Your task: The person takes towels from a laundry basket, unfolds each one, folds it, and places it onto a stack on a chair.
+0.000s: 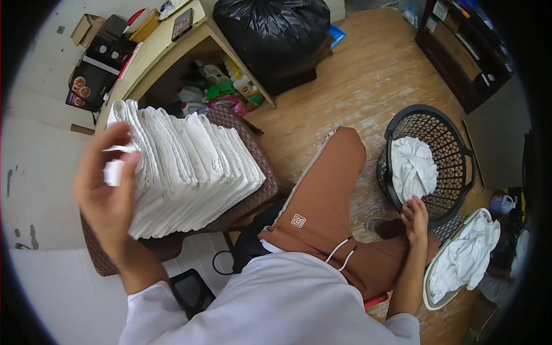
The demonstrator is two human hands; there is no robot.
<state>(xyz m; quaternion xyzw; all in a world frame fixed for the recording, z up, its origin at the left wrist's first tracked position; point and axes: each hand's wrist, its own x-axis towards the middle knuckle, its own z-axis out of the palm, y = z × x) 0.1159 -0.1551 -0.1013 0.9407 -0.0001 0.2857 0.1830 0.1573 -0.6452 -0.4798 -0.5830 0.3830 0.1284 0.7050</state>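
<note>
My left hand [109, 178] is raised over the left end of a tall stack of folded white cloths [190, 167], its thumb and fingers curved apart, somewhat blurred. The stack rests on a brown woven seat [261, 152]. On the right, my right hand [415, 218] lies near my knee at the near rim of a dark plastic basket [454, 201], its fingertips close to a crumpled white cloth [413, 167] inside. Whether those fingertips touch or pinch the cloth is too small to tell.
An oval basket heaped with white cloths [466, 261] stands at the lower right. Behind the stack is a desk [155, 52] with a phone [183, 25] on top and bottles underneath. A black bag [273, 40] and a dark shelf [460, 52] stand farther back.
</note>
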